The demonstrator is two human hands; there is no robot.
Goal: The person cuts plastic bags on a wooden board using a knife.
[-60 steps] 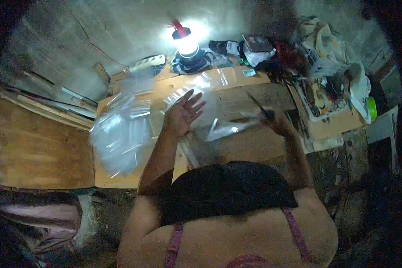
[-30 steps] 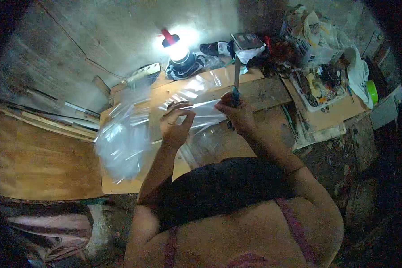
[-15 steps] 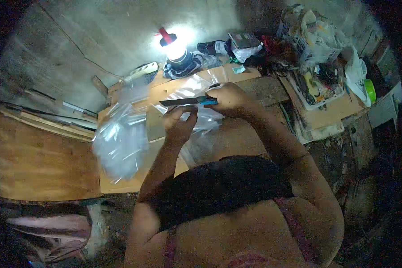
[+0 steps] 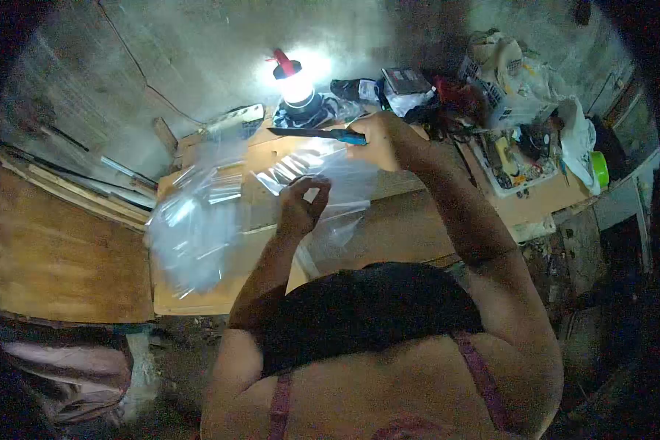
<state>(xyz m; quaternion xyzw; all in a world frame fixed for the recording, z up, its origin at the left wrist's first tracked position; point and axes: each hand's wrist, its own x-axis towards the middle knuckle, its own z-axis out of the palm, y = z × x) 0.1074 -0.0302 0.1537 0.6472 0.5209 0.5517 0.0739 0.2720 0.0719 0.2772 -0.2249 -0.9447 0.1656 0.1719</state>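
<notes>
My right hand (image 4: pixel 383 141) is closed round the blue handle of a knife (image 4: pixel 312 134). Its dark blade points left, just in front of the lamp. Lower and to the left, my left hand (image 4: pixel 301 205) has thumb and forefinger pinched into a ring at the edge of a clear plastic sheet (image 4: pixel 341 187). Shiny folds of that plastic spread behind and to the right of the fingers. More clear plastic lies in a heap (image 4: pixel 194 238) on the left of the table (image 4: pixel 176 302).
A lit lamp (image 4: pixel 297 89) stands at the back by the wall. On the right are a white tray of small items (image 4: pixel 513 187), a basket stuffed with bags (image 4: pixel 517 110) and a green round object (image 4: pixel 599 172). A power strip (image 4: pixel 235 119) lies back left.
My right hand has lifted the knife up and away from my left hand, toward the lamp. The left hand has stayed low at the plastic. The view has shifted slightly.
</notes>
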